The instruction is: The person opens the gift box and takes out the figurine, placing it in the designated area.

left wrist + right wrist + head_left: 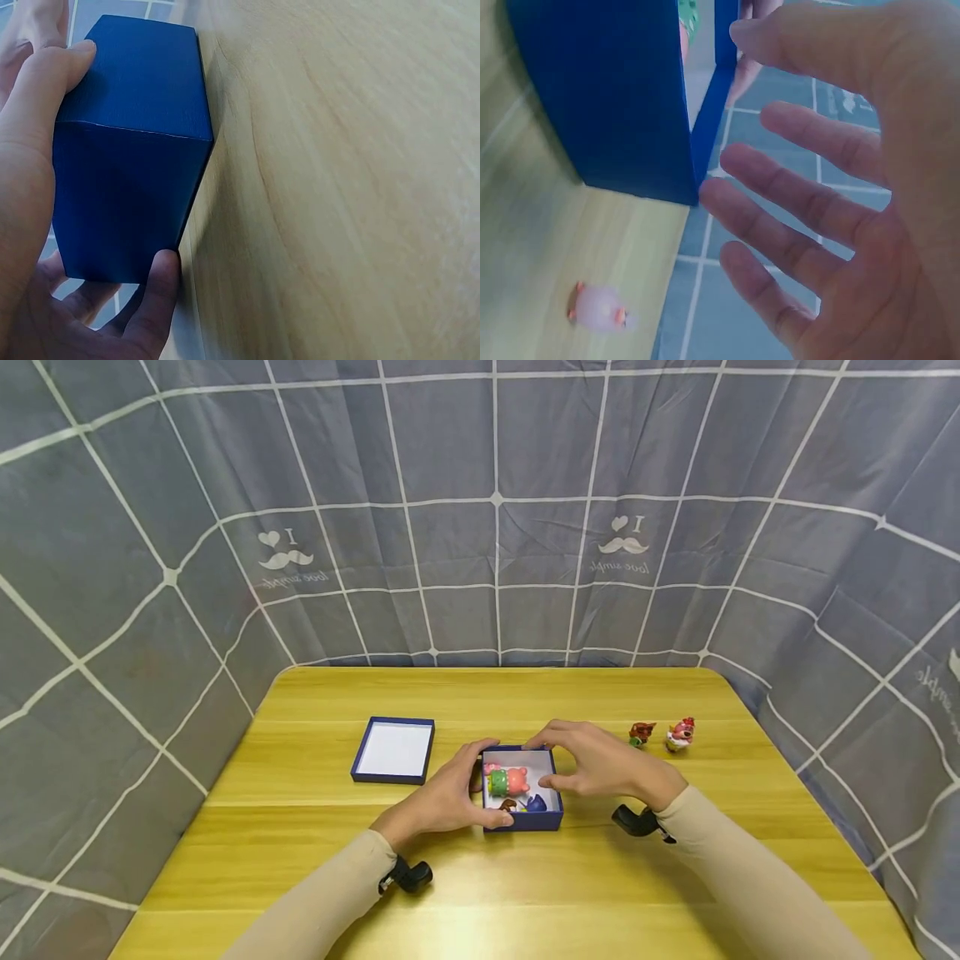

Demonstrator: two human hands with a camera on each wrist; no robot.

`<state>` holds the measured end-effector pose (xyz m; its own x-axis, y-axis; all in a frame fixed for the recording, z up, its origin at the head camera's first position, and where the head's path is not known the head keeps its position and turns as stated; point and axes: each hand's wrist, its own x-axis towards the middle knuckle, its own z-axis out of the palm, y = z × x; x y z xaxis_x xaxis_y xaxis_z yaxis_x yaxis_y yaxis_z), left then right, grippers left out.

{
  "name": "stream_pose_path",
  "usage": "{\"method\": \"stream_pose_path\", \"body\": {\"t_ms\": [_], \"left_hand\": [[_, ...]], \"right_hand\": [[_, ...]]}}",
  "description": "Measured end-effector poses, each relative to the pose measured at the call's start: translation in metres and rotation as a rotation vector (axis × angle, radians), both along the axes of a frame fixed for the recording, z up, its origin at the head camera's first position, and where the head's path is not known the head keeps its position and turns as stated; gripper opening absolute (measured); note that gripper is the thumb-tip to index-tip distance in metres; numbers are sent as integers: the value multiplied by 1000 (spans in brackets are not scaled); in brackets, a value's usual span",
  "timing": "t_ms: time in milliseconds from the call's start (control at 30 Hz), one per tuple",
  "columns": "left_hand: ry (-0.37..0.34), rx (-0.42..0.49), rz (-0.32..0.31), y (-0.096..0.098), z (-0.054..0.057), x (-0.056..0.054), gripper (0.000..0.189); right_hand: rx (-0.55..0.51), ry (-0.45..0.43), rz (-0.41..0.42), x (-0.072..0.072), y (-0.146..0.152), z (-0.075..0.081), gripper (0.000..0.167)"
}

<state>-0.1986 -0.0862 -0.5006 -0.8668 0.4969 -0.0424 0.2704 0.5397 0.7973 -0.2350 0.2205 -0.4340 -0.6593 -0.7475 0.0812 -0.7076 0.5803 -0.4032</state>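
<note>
An open blue box [534, 822] with a white inside sits near the middle of the wooden table [480, 893], between the person's hands. In it lies a green-and-pink figure [510, 782], with a small pink piece [491, 768] at its far left, and a brown piece [507, 805] and a dark blue piece [536, 803] by the near wall.

The left hand [447, 797] grips the box at its left side, thumb pressed to the near wall and fingers reaching round the left wall towards the far corner. The right hand [596, 760] is at the right side, its fingers spread apart and pinching nothing; whether a fingertip touches the wall cannot be told.

Well to the left and slightly farther lies a shallow blue lid [392, 750], white side up. At the far right stand a reddish-brown figure [641, 732] and, just right of it, a pink and white figure [680, 735]. Beyond the far edge hangs a grey curtain [450, 543] with white grid lines.
</note>
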Motion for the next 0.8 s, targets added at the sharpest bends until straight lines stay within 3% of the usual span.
{"method": "stream_pose_path", "body": {"t_ms": [267,800], "left_hand": [[10,-5,-9,-1,1,-1,127],[2,29,-31,-3,2,0,123]], "right_hand": [[25,-29,81,-2,-17,4,49],[139,-49,125,-8,-44,1,59]]}}
